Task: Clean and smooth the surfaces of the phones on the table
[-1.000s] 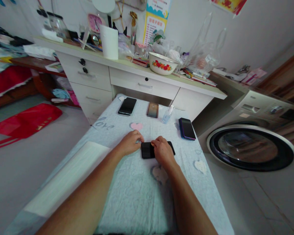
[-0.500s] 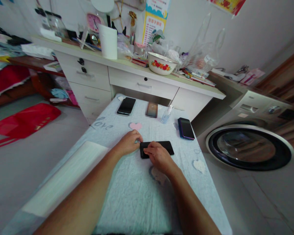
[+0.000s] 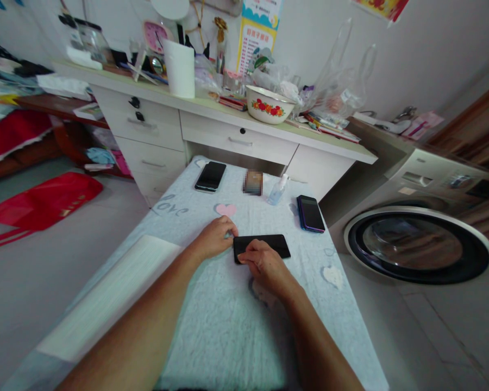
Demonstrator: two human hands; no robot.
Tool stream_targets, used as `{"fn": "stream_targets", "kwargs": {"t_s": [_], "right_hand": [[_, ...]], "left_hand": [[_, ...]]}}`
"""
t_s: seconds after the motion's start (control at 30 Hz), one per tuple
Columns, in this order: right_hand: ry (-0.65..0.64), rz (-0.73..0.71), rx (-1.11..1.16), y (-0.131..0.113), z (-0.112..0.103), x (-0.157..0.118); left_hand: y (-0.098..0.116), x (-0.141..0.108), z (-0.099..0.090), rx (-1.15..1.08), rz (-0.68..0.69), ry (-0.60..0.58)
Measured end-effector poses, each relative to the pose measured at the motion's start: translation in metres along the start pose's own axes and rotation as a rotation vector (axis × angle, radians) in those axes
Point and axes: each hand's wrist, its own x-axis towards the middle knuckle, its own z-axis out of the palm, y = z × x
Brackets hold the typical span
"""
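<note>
A black phone (image 3: 274,244) lies flat, screen up, on the cloth-covered table (image 3: 212,320). My left hand (image 3: 218,237) rests at the phone's left end, its fingers curled together; what they pinch, if anything, is too small to make out. Over the left half of the screen is my right hand (image 3: 261,260), fingers bunched with their tips near the lower left edge; anything between them is hidden. Behind stand a clear spray bottle (image 3: 277,191) and a blurred brown item (image 3: 253,183). More phones lie at the back left (image 3: 211,176) and at the right (image 3: 310,214).
A long white sheet (image 3: 114,293) lies under and beside my left forearm. Beyond the table is a white desk (image 3: 146,146) carrying a flowered bowl (image 3: 269,106) and a paper roll (image 3: 180,69). At the right stands a washing machine (image 3: 415,190); a red bag (image 3: 49,201) lies on the floor.
My right hand has shifted slightly down toward the phone's near edge, with its fingers bunched closer together. My left hand and the phone have stayed about where they were.
</note>
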Motion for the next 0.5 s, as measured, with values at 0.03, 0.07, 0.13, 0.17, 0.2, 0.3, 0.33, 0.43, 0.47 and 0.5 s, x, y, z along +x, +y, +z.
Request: {"fn": "stream_targets", "kwargs": {"t_s": [0.03, 0.07, 0.13, 0.17, 0.2, 0.3, 0.33, 0.43, 0.47, 0.5], "right_hand": [[0.017, 0.030, -0.012, 0.001, 0.000, 0.001], [0.033, 0.057, -0.027, 0.002, 0.001, 0.003], [0.058, 0.104, -0.057, 0.004, 0.000, 0.006], [0.065, 0.120, -0.070, 0.005, 0.000, 0.007], [0.071, 0.135, -0.083, 0.006, 0.000, 0.009], [0.092, 0.184, -0.113, 0.009, -0.001, 0.011], [0.099, 0.205, -0.121, 0.010, -0.001, 0.011], [0.117, 0.265, -0.148, 0.013, -0.001, 0.011], [0.121, 0.282, -0.161, 0.014, -0.001, 0.011], [0.123, 0.298, -0.175, 0.015, -0.002, 0.011]], "left_hand": [[-0.001, 0.000, 0.001, -0.002, 0.001, 0.002], [-0.002, 0.000, 0.001, -0.002, 0.000, 0.004], [-0.003, 0.000, 0.002, 0.004, -0.003, 0.004], [-0.003, 0.001, 0.002, 0.006, -0.006, 0.004], [-0.002, 0.001, 0.002, 0.006, -0.009, 0.004], [-0.002, 0.000, 0.002, -0.005, -0.011, 0.005], [-0.002, 0.000, 0.002, -0.008, -0.010, 0.004], [-0.002, 0.000, 0.002, -0.008, -0.003, 0.004], [-0.002, 0.000, 0.001, -0.005, -0.002, 0.003], [-0.002, 0.000, 0.001, -0.003, -0.001, 0.002]]}}
